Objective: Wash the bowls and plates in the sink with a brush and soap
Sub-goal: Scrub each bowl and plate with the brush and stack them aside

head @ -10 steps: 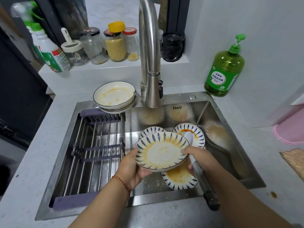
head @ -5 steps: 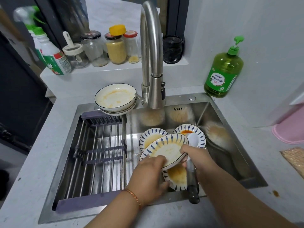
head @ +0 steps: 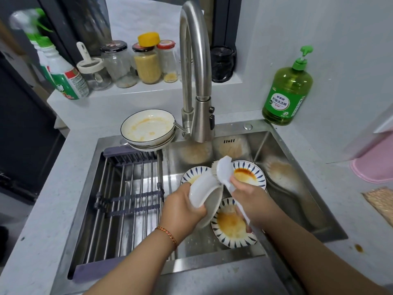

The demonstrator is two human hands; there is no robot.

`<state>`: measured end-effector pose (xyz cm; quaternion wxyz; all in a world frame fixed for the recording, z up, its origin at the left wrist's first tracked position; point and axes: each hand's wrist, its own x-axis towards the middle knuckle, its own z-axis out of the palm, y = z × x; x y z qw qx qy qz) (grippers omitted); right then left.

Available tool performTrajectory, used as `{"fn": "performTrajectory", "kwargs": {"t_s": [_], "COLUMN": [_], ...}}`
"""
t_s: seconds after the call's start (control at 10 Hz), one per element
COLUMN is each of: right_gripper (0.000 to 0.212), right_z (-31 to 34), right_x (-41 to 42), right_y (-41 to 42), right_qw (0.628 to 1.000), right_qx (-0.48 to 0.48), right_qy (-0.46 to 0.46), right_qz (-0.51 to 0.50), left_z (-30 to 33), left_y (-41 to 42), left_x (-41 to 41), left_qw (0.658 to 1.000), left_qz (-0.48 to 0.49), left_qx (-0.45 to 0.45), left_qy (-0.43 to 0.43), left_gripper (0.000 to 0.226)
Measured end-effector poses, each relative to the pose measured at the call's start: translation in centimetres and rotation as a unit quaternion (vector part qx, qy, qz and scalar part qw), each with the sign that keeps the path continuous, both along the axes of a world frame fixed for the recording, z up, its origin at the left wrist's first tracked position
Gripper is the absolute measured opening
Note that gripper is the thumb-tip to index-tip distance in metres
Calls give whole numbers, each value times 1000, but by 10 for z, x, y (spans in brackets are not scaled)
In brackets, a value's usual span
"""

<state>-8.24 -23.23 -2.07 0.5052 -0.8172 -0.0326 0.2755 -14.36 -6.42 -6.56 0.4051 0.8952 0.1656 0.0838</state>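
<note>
Over the sink, left fingers gripping tilted plate, right fingers gripping brush, tap above.

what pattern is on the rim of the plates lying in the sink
Dark blue leaf-like dashes radiating round a white rim, on the plates, seen in the head view.

Left grip clenched; right grip likewise

head cam | single view | looked forward and steeply down from above the sink | close range, both forearms in frame
</note>
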Motion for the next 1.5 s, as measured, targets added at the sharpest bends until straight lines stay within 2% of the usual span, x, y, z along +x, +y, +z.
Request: {"fn": "performTrajectory", "kwargs": {"t_s": [0.1,0.2,0.3,0.4,0.5,0.6,0.7,0.8,0.9,1.0,1.1,1.2,1.3,1.4,1.5], "right_gripper": [45,49,47,45,42,46,39,38,35,31,35,38,26,28,32], "right_z": [-1,-2,1,11,22,20,20,24,37,33,35,30,18,-2,-20], "right_x": [-23,-27,4,7,-21,-12,12,11,-15,-24,-12,7,18,15,5], "right_y": [12,14,2,3,19,17,9,12,23,27,26,14,1,-3,-2], "right_qw": [984,969,989,986,966,965,974,971,960,945,941,964,986,988,983], "right_qx": [-61,-111,-116,-118,-119,-142,-176,-184,-175,-171,-187,-174,-118,-45,14], "right_qy": [-98,-141,-39,-48,-113,-117,-53,-53,-89,-137,-117,-57,43,148,176], "right_qz": [132,172,82,108,200,189,130,145,202,243,258,194,109,18,-58], "left_z": [2,4,10,14,13,12,15,15,10,4,8,12,17,16,13], "left_y": [2,8,11,11,13,15,16,16,18,18,17,19,25,30,31], "left_x": [5,4,0,1,5,2,-2,-1,1,2,0,-2,-4,-3,2], "left_qw": [997,994,997,997,993,993,996,997,995,991,990,991,990,984,958], "left_qz": [13,8,-13,-27,-17,-17,-43,-55,-41,-33,-35,-40,-25,32,113], "left_qx": [-77,-105,-75,-78,-116,-116,-80,-59,-90,-130,-140,-126,-136,-171,-251], "left_qy": [0,0,4,3,-1,8,11,10,8,7,-1,-4,-21,-48,-80], "left_gripper": [38,34,36,39,34,34,41,39,33,40,31,32,29,33,36]}}
